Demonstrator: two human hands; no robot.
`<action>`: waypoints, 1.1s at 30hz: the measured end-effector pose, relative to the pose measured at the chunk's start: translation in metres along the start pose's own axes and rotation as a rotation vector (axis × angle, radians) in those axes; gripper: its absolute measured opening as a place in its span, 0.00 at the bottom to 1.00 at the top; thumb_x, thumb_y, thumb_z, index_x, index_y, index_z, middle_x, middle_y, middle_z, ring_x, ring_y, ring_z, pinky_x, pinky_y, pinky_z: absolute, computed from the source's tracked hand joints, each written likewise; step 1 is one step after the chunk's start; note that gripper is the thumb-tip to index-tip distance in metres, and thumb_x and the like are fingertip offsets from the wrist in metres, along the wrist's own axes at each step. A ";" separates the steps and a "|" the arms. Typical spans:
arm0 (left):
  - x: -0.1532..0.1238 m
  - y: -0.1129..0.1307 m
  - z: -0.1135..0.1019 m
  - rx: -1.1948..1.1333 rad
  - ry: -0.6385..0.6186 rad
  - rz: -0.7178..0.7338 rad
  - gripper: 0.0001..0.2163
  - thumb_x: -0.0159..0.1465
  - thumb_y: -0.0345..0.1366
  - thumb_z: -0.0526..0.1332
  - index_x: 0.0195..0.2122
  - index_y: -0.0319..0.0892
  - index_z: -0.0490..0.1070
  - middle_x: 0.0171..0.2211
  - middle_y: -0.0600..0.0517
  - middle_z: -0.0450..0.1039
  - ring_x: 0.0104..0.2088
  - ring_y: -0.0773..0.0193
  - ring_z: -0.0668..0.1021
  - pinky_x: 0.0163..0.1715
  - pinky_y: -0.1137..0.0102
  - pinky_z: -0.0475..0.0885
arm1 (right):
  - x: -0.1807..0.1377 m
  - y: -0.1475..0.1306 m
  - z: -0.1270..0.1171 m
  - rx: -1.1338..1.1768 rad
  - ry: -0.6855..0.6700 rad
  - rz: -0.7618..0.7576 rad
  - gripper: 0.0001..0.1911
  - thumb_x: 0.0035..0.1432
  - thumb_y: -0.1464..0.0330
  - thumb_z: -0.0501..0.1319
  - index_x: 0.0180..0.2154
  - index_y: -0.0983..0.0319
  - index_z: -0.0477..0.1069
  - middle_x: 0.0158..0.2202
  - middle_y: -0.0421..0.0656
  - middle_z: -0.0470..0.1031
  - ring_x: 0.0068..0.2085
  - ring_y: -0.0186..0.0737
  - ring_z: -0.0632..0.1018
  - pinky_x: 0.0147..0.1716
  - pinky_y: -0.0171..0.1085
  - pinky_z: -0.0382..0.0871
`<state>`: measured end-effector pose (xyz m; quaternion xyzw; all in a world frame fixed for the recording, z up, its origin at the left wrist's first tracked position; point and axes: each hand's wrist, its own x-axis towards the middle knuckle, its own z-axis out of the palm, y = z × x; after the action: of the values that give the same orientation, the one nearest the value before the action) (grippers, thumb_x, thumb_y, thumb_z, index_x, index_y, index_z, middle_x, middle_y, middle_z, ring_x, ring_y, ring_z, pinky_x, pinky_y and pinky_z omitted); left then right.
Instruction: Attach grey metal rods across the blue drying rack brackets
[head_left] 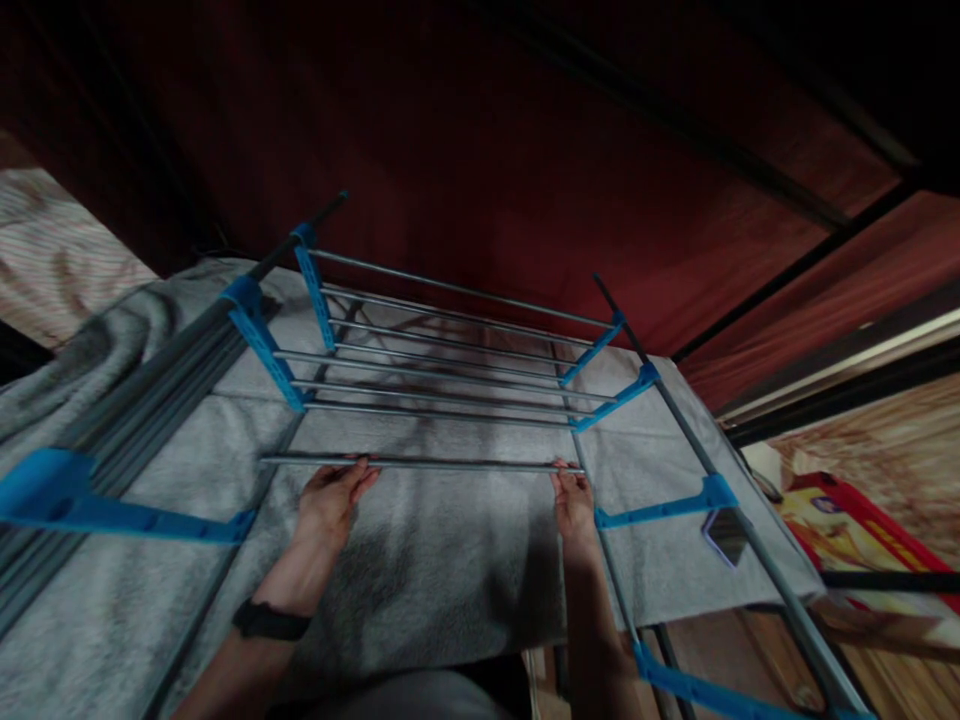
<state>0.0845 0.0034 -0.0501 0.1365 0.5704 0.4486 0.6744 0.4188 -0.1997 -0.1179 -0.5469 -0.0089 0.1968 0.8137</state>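
Note:
A thin grey metal rod (457,464) spans crosswise between my two hands. My left hand (334,492) pinches it near its left part, and a dark band sits on that wrist. Near the rod's right end, my right hand (572,494) has its fingers closed on it. Just beyond is a rack frame with several cross rods (442,372) set into blue plastic brackets (268,350). Closer in, a blue bracket (165,518) on the left and another blue bracket (660,511) on the right have no rods between them.
Several loose grey tubes (142,440) lie along the left on a grey blanket (450,580). A phone (724,537) rests beside the right-hand pole (694,435). A red and yellow package (855,530) is farther right. Dark red fabric (465,150) hangs behind the rack.

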 end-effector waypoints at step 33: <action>-0.001 -0.062 0.005 0.060 -0.306 -0.027 0.12 0.54 0.30 0.81 0.31 0.42 0.78 0.31 0.51 0.81 0.33 0.60 0.84 0.50 0.59 0.82 | 0.008 0.009 -0.010 -0.178 -0.076 0.234 0.14 0.44 0.68 0.80 0.32 0.58 0.78 0.36 0.37 0.84 0.42 0.37 0.87 0.53 0.41 0.87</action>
<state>0.1173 -0.0307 -0.0909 0.2157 0.4757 0.3962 0.7551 0.4260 -0.2031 -0.1313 -0.6064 0.0067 0.3091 0.7325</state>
